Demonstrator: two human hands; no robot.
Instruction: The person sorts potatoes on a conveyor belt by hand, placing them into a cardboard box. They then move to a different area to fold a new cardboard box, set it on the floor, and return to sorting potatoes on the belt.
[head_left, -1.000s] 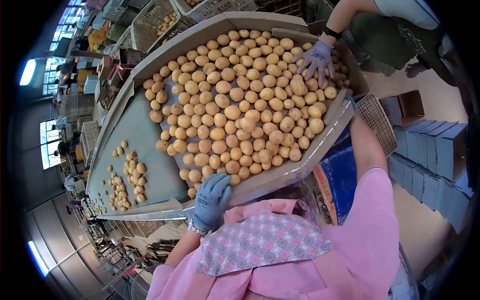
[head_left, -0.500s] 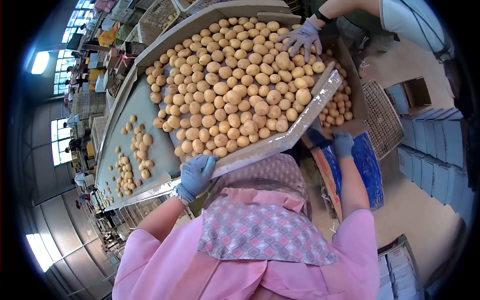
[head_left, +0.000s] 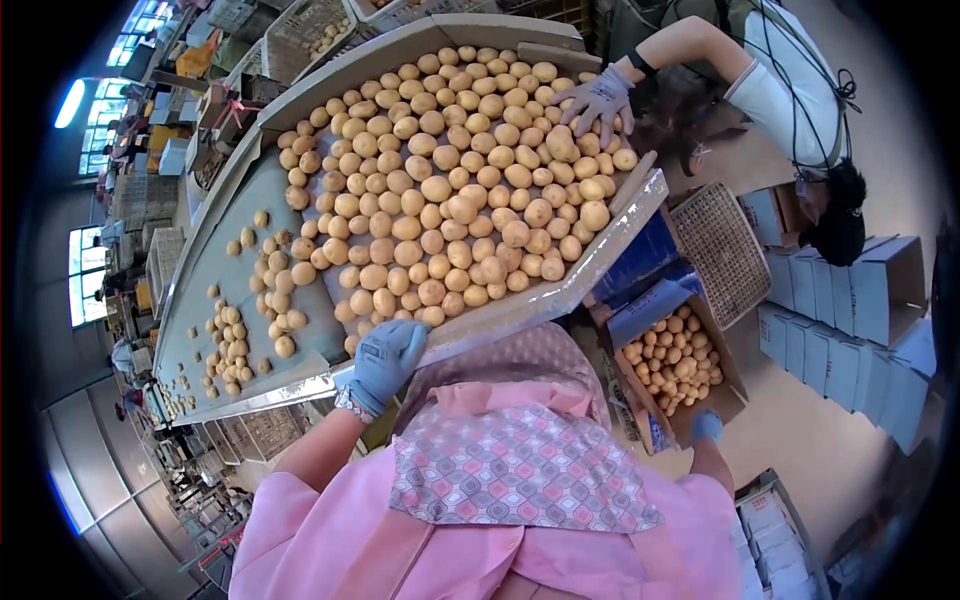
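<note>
Pale round potatoes (head_left: 440,190) cover the sloping sorting table (head_left: 345,290). My left hand (head_left: 385,358), in a grey-blue glove, is closed over the table's near rim (head_left: 480,340). My right hand (head_left: 706,427), gloved too, is closed at the near edge of an open cardboard box (head_left: 735,385); its fingers are partly hidden. Inside the box lies a heap of potatoes (head_left: 672,360), and a blue flap (head_left: 645,312) stands at its far side. Across the table, a co-worker's gloved hand (head_left: 598,100) rests spread on the potatoes.
A plastic crate (head_left: 720,250) stands beyond the box. Stacked light-blue cartons (head_left: 835,345) are at the right, more cartons (head_left: 780,540) at the lower right. A blue surface (head_left: 635,255) shows below the table's end. The co-worker (head_left: 800,90) leans in from the far right.
The potato box has come out from under the table's end towards me, with my right hand at its edge. My left hand stays on the rim. The co-worker leans further in; the view has shifted.
</note>
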